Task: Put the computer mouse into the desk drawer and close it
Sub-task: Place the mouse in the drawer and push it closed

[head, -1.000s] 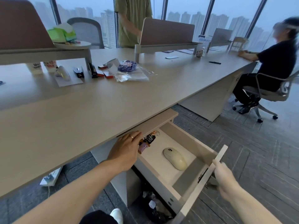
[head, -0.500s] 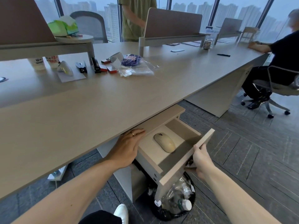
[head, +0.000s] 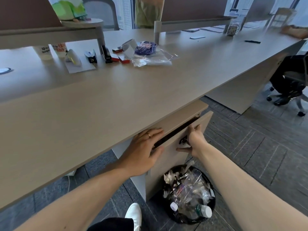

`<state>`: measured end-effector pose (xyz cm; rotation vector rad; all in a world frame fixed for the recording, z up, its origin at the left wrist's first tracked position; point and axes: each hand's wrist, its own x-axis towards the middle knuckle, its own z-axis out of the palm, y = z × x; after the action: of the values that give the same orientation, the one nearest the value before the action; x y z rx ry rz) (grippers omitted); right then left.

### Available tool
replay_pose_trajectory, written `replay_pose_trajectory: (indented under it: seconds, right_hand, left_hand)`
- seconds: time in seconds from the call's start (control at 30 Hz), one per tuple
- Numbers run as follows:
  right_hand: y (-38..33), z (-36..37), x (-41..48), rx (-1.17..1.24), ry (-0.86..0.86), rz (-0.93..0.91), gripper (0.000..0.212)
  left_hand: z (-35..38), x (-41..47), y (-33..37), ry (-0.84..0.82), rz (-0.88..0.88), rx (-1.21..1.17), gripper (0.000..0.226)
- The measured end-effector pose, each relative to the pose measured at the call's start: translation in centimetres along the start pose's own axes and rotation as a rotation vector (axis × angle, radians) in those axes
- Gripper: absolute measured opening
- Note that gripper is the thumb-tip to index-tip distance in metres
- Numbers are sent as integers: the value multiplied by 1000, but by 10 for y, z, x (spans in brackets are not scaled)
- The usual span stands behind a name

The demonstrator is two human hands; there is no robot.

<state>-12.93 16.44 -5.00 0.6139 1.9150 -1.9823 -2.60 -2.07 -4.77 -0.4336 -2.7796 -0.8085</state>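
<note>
Left hand (head: pixel 141 157): laid flat, fingers (head: pixel 154 133) spread, under the surface (head: pixel 116 100) edge beside the drawer front. Drawer (head: pixel 175 147): nearly shut, a dark slit left at its top. Mouse: not seen. Right hand (head: pixel 195 140): fingers extended, pressed against the drawer front. Waste bin (head: pixel 188 194): set below.

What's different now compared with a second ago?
The drawer slid in until nearly shut, pushed by the right hand on its front; the mouse is now hidden inside. The left hand stayed at the desk edge; the desktop clutter stayed put.
</note>
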Motion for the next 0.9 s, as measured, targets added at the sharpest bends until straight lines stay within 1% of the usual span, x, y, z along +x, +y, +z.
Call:
replay_pose_trajectory:
  seconds: [0.17,0.3,0.37,0.47,0.57,0.67,0.8,0.9]
  right_hand:
    - [-4,18,7,98,24,17,53]
    - [-14,25,7,142,39,54,64]
    - [-15,26,7,142,28,68,66]
    - [-17,27,5,156,22,78,65]
    - [-18,28,2,157,22,72,59]
    - [-18,27,0,155,24,76,59]
    - [-18,22,-8,135,1,74,66]
    - [-27,11,-24,-13,-39,62,69]
  left_hand:
    - [3,-2,-3,41,25,41,59]
    - [6,-2,-4,80,30,41,56]
    - [7,-2,-5,89,30,39,59]
    - [10,0,-8,103,34,33,66]
    - [12,1,-11,111,43,43,73]
    - [15,0,-11,109,54,65,75]
    - [13,-1,-11,96,62,85,75]
    - [11,-1,-9,65,49,85,76]
